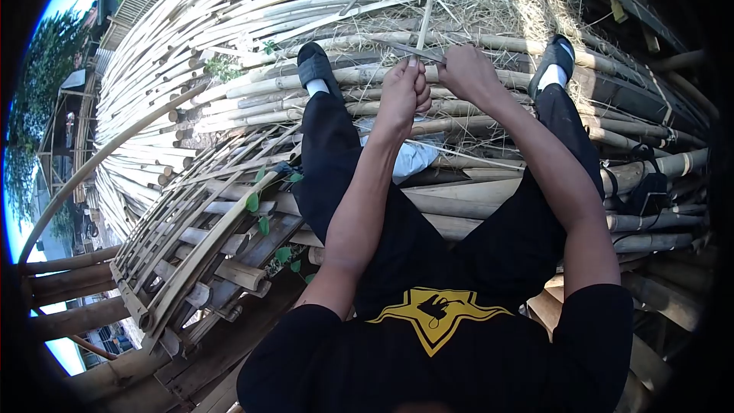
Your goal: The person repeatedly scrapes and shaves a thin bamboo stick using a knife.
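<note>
My left hand [403, 90] is closed round a thin bamboo strip [430, 4], which extends away from me above the fist. To its right, my right hand [468, 70] is closed on a knife [409, 49]. The knife's long narrow blade points left and crosses the strip just above my left thumb. Both hands are between my feet, over the bamboo poles. A pale plastic bag [413, 159] lies below my left hand, between my legs.
Bamboo poles [260, 86] lie under and around my feet. A slatted bamboo frame [200, 241] is at the left, near a long curved pole [115, 141]. Dry shavings [501, 19] are heaped ahead. A dark strapped item [648, 183] rests on poles at the right.
</note>
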`<state>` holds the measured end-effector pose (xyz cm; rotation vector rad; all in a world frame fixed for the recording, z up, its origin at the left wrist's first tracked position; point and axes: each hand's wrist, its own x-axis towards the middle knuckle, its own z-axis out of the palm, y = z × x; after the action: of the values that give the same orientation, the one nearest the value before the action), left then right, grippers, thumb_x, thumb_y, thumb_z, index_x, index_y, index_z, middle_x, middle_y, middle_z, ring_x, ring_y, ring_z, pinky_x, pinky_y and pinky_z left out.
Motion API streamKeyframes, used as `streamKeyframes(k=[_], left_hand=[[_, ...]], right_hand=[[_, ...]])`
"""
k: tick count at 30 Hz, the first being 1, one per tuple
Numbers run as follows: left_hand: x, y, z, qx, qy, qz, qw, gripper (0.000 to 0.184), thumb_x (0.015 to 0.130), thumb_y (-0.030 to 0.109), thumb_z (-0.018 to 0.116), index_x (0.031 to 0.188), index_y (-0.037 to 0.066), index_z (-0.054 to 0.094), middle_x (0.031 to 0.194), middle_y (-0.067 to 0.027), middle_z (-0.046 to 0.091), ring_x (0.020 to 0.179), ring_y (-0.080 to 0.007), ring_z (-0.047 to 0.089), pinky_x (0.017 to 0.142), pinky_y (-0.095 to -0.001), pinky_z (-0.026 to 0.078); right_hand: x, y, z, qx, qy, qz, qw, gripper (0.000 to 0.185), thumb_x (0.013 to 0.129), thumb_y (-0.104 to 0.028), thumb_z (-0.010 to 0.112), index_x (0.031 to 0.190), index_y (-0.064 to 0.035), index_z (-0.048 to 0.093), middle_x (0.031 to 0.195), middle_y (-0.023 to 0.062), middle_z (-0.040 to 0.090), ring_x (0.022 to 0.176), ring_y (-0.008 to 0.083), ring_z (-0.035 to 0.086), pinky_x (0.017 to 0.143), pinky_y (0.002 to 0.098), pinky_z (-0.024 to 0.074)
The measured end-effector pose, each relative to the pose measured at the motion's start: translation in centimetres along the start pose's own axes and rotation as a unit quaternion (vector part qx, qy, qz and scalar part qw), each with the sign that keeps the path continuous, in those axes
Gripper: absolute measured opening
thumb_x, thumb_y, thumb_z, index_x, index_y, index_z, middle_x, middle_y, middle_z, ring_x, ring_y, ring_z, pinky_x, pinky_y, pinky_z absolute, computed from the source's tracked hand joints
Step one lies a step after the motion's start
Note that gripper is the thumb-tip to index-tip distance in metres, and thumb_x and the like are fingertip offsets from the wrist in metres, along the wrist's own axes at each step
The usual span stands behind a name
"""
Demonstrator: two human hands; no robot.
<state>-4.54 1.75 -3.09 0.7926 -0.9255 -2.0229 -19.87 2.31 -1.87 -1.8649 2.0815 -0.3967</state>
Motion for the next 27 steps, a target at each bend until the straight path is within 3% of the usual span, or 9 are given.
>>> streamKeyframes(k=[9,11,13,16,21,24,27], left_hand=[[-0.9,-0.6,0.8,-0.017,-0.024,-0.019,0.999,0.022,0.101,0.023,0.041,0.086,0.007,0.044,0.052,0.0055,0.024,0.039,-0.0056,0.021,0.037,-0.0230,0.020],[-1.1,-1.0,1.0,-0.019,-0.042,-0.030,0.998,0.022,0.101,0.023,0.041,0.087,0.007,0.044,0.053,0.0055,0.024,0.039,-0.0055,0.021,0.037,-0.0228,0.020],[-1.8,-0.6,0.9,-0.023,-0.068,-0.031,0.997,0.022,0.102,0.024,0.040,0.089,0.007,0.045,0.053,0.0058,0.023,0.039,-0.0051,0.021,0.037,-0.0224,0.021],[-1.1,0.6,0.3,-0.025,-0.059,0.014,0.998,0.023,0.102,0.025,0.039,0.090,0.007,0.046,0.053,0.0063,0.023,0.040,-0.0051,0.021,0.037,-0.0224,0.022],[-0.8,0.6,0.3,0.001,-0.017,0.024,1.000,0.023,0.102,0.025,0.039,0.090,0.006,0.046,0.053,0.0049,0.024,0.040,-0.0058,0.022,0.037,-0.0227,0.022],[-0.6,0.4,0.2,0.007,-0.008,0.018,1.000,0.023,0.102,0.024,0.039,0.089,0.006,0.046,0.053,0.0047,0.025,0.039,-0.0056,0.021,0.037,-0.0228,0.021],[-1.0,0.0,0.1,-0.004,-0.021,0.011,1.000,0.022,0.102,0.023,0.040,0.088,0.007,0.045,0.052,0.0049,0.025,0.039,-0.0054,0.021,0.036,-0.0229,0.020]], right_hand=[[2.3,3.7,1.0,-0.017,0.085,0.004,0.996,0.023,0.075,-0.013,0.052,0.077,0.0042,0.067,0.080,0.0278,0.065,0.080,0.0420,0.065,0.073,0.0470,0.0524],[4.3,7.0,-0.2,-0.058,0.079,0.121,0.988,0.025,0.077,-0.016,0.053,0.083,0.0033,0.068,0.086,0.0270,0.066,0.084,0.0403,0.065,0.075,0.0458,0.0522],[5.5,9.2,-2.5,0.036,0.092,0.222,0.970,0.028,0.080,-0.019,0.054,0.089,0.0029,0.069,0.092,0.0248,0.067,0.086,0.0384,0.066,0.076,0.0453,0.0520],[4.7,8.1,-4.6,0.006,0.123,0.191,0.974,0.032,0.081,-0.024,0.055,0.088,0.0046,0.068,0.088,0.0244,0.067,0.084,0.0382,0.066,0.075,0.0451,0.0519],[2.1,1.8,-1.8,0.027,0.008,-0.031,0.999,0.029,0.078,-0.023,0.056,0.080,0.0041,0.066,0.080,0.0272,0.064,0.079,0.0399,0.064,0.075,0.0471,0.0512],[1.3,0.7,0.6,0.018,-0.023,-0.042,0.999,0.027,0.077,-0.022,0.057,0.077,0.0040,0.065,0.078,0.0272,0.064,0.079,0.0416,0.064,0.075,0.0479,0.0513],[1.0,1.2,0.7,0.009,0.008,-0.033,0.999,0.023,0.075,-0.017,0.055,0.075,0.0039,0.065,0.077,0.0264,0.064,0.078,0.0415,0.065,0.072,0.0471,0.0526]])
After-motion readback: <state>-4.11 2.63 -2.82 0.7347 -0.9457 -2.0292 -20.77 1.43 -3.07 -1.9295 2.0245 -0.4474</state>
